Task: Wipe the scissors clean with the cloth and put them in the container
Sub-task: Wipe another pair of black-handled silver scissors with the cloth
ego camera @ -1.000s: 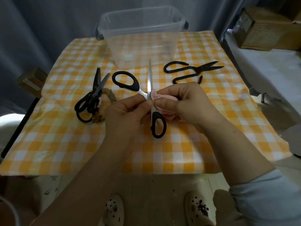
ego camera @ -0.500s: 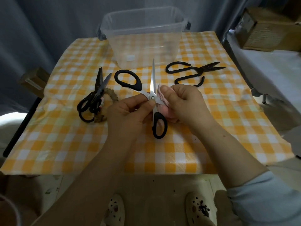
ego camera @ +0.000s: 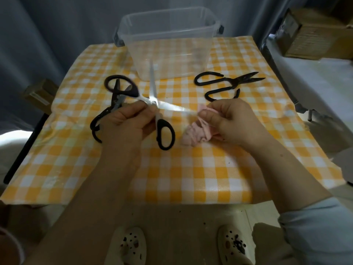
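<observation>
My left hand (ego camera: 127,119) pinches black-handled scissors (ego camera: 152,101) at the pivot, holding them wide open above the table. One blade points toward the clear plastic container (ego camera: 168,52), the other toward my right hand. A bunched pink cloth (ego camera: 196,131) is gripped by my right hand (ego camera: 229,119), pinched around the tip of the right-pointing blade. A second black pair of scissors (ego camera: 107,115) lies left, partly hidden by my left hand. An all-black iron pair of scissors (ego camera: 227,84) lies right of the container.
The table carries an orange-and-white checked tablecloth (ego camera: 191,178). A cardboard box (ego camera: 313,33) stands on a white surface at the far right. A small brown box (ego camera: 39,94) sits off the table's left edge. My feet in clogs are below the near edge.
The scissors have been opened wide. My right hand slid the cloth from the pivot out to the right along one blade to its tip.
</observation>
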`<action>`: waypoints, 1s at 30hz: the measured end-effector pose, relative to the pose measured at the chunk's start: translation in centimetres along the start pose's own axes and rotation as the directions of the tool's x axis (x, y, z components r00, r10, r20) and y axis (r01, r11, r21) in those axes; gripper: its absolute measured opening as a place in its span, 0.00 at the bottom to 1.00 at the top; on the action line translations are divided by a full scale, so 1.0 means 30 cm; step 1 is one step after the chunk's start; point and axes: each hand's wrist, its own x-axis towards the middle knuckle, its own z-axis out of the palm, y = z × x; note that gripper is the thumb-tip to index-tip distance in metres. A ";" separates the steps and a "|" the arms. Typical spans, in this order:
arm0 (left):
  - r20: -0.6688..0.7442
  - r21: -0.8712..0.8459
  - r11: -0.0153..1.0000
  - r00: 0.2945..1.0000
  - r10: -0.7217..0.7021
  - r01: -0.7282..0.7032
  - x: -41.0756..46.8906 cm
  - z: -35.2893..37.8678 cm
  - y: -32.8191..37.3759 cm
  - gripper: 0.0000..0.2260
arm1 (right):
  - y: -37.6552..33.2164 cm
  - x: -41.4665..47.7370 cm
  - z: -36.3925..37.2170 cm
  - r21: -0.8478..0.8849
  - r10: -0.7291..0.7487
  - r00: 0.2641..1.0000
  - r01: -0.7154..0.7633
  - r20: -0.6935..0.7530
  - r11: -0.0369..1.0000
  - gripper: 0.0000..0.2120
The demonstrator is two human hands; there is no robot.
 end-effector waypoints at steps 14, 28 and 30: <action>0.184 0.126 0.992 0.983 -0.017 -0.006 -0.033 0.027 -0.023 0.11 | -0.040 0.009 -0.006 0.202 0.014 0.898 0.085 -0.441 0.976 0.07; 0.204 0.229 0.973 0.979 -0.010 -0.037 -0.050 0.051 -0.057 0.08 | -0.061 -0.012 0.006 0.589 0.125 0.986 -0.169 0.114 0.790 0.12; 0.226 0.244 0.969 0.974 -0.008 -0.048 -0.054 0.054 -0.057 0.08 | -0.050 -0.008 0.015 0.603 0.141 0.981 -0.193 0.133 0.774 0.16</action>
